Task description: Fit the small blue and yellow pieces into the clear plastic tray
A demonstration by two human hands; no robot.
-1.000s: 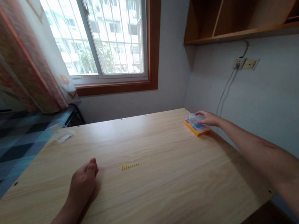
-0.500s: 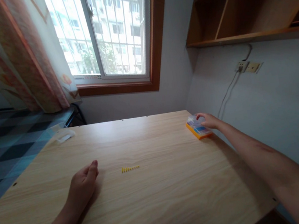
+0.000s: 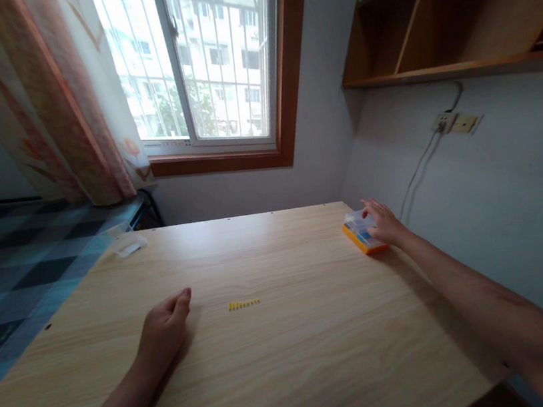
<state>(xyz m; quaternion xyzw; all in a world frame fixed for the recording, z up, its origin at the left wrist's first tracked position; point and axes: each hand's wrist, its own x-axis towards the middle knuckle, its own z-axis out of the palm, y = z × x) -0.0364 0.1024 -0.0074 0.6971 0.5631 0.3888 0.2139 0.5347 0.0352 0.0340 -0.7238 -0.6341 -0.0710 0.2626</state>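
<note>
My left hand [image 3: 164, 323] rests on the wooden tabletop [image 3: 294, 362] with its fingers curled closed and the thumb on top. Whatever it may hold is hidden. To its right, several small yellow pieces [image 3: 242, 304] stand in a row that gets lower toward the right. At the far right corner is an orange box with a clear lid [image 3: 361, 231] and blue contents. Over that box's right side is my right hand [image 3: 383, 223], fingers apart. I cannot tell whether it touches the lid.
A clear plastic container [image 3: 130, 245] sits at the table's far left corner, beside a checked bed cover [image 3: 16, 253]. The wall with a socket and cord [image 3: 420, 166] borders the right side. A wooden shelf [image 3: 435, 72] overhangs there.
The fingers of my right hand have spread and lifted a little over the box. My left hand stays closed beside the yellow row. The whole view has shifted slightly.
</note>
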